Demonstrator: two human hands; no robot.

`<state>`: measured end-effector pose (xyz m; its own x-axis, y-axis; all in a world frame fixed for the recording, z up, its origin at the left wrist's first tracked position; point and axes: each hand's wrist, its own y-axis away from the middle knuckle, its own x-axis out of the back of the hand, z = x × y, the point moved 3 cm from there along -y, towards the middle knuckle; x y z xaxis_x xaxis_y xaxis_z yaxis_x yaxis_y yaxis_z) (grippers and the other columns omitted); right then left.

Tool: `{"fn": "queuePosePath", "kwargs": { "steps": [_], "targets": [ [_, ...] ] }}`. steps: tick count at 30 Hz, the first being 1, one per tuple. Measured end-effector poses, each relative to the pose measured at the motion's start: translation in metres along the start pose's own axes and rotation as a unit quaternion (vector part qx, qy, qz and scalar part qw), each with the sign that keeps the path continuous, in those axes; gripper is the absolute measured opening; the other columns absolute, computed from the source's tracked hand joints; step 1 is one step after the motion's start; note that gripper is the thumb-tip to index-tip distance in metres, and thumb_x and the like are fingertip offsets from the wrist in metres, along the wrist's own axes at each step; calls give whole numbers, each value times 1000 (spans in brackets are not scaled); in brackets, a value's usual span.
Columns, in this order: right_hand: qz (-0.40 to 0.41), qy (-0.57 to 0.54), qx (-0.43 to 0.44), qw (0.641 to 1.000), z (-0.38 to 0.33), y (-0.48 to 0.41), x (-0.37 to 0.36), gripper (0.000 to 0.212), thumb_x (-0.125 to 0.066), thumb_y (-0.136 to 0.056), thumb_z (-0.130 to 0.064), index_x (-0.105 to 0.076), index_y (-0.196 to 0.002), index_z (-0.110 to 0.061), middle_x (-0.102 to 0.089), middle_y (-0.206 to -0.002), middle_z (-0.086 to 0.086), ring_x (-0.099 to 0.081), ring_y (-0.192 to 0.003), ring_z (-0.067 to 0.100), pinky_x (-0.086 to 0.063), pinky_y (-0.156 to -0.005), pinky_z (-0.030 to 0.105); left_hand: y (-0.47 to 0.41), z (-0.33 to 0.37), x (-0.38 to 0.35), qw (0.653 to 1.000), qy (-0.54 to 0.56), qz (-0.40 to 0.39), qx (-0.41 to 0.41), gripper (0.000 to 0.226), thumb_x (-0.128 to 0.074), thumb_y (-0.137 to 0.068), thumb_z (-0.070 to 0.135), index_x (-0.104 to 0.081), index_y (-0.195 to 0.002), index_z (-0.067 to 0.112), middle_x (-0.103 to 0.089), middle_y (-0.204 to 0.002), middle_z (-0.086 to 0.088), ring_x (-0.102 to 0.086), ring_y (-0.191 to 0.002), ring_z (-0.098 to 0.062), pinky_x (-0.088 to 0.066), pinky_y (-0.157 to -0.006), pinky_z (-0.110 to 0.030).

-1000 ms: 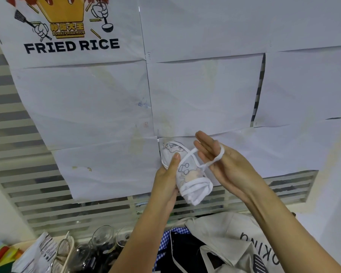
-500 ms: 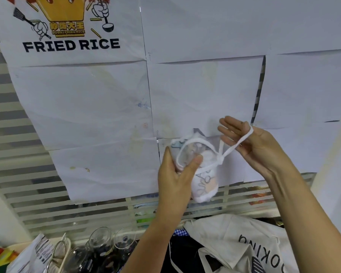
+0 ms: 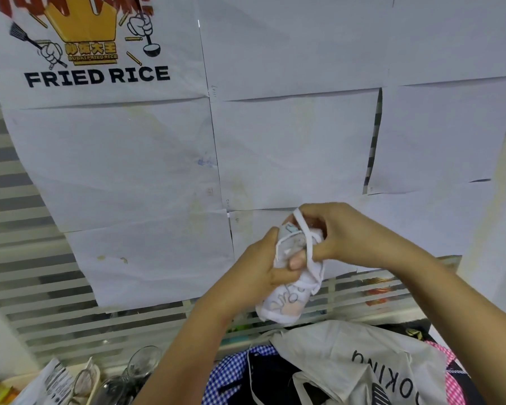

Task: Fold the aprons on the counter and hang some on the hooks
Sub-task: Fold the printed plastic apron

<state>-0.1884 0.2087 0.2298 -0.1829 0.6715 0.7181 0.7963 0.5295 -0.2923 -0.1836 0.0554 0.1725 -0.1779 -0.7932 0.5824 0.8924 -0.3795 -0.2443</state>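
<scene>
White apron (image 3: 287,302) nearly tied; pile (image 3: 348,355) pending.
We see left hand (image 3: 260,276) gripping the roll, right hand (image 3: 348,232) pinching strap (image 3: 303,230); pile lower right.

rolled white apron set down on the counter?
No, the left hand and right hand grip the rolled white apron in the air, above the beige apron lying below.
</scene>
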Motion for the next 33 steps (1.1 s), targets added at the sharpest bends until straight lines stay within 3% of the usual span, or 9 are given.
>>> {"fn": "queuePosePath", "kwargs": {
  "steps": [5,9,11,15,19,22,24,28,33],
  "targets": [
    [9,141,35,989,7,3,-20,39,-75,-75,-46,-53,-85,-15,-59,-74,-4,-51,-66,10,-41,-60,28,0,-3,5,990,-130,-42,39,43,-68,-82,30,-44,-115,15,-59,-107,-3,-61,-94,-14,-54,-84,-36],
    [13,88,60,994,11,9,-31,30,-67,-86,-37,-59,-112,-25,-65,-101,-14,-58,-91,3,-46,-77,21,-1,6,16,981,-171,-80,36,46,-69,-74,32,-49,-110,13,-62,-102,-6,-62,-92,-18,-54,-82,-38],
    [10,51,61,997,9,10,-33,37,-69,-85,-37,-61,-119,-28,-66,-109,-17,-59,-97,-2,-46,-82,15,0,13,18,975,-185,-124,20,29,-68,-78,24,-54,-103,16,-64,-96,-4,-63,-87,-17,-54,-80,-35],
    [34,81,28,996,4,7,-32,27,-77,-77,-32,-62,-96,-19,-65,-79,-8,-57,-69,4,-44,-59,20,-3,15,14,957,-249,-150,14,17,-65,-86,18,-52,-75,15,-57,-74,-1,-52,-67,-12,-44,-66,-27],
    [101,-21,7,995,3,1,-18,26,-74,-72,-33,-58,-85,-17,-61,-74,-5,-53,-64,6,-41,-58,22,-3,22,43,995,-88,41,2,32,-83,-71,33,-67,-98,24,-67,-94,17,-62,-84,3,-49,-73,-14],
    [131,-115,26,984,-1,-2,-12,21,-67,-72,-33,-54,-81,-19,-54,-72,1,-47,-64,10,-39,-60,25,10,33,66,973,103,207,-10,23,-79,-75,26,-71,-97,25,-72,-87,14,-67,-78,2,-52,-65,-13],
    [113,-147,64,980,-7,-3,-18,8,-66,-79,-23,-61,-85,-21,-59,-76,-5,-52,-69,11,-41,-63,20,16,32,74,956,155,247,19,12,-73,-81,26,-73,-90,18,-74,-79,5,-68,-69,-5,-51,-60,-16],
    [27,-166,102,980,-19,-5,-29,24,-61,-92,-11,-68,-111,-22,-68,-101,-10,-62,-96,6,-45,-81,15,15,12,87,969,193,110,112,10,-68,-85,14,-68,-77,9,-66,-66,-1,-59,-58,-9,-47,-55,-18],
    [-20,-163,126,978,-39,-6,-33,12,-64,-83,-20,-67,-94,-17,-64,-85,-12,-60,-83,1,-44,-72,15,7,-11,72,925,345,-88,134,49,-82,-70,33,-60,-97,-1,-58,-89,-11,-56,-75,-16,-47,-66,-25]
  ]
}}
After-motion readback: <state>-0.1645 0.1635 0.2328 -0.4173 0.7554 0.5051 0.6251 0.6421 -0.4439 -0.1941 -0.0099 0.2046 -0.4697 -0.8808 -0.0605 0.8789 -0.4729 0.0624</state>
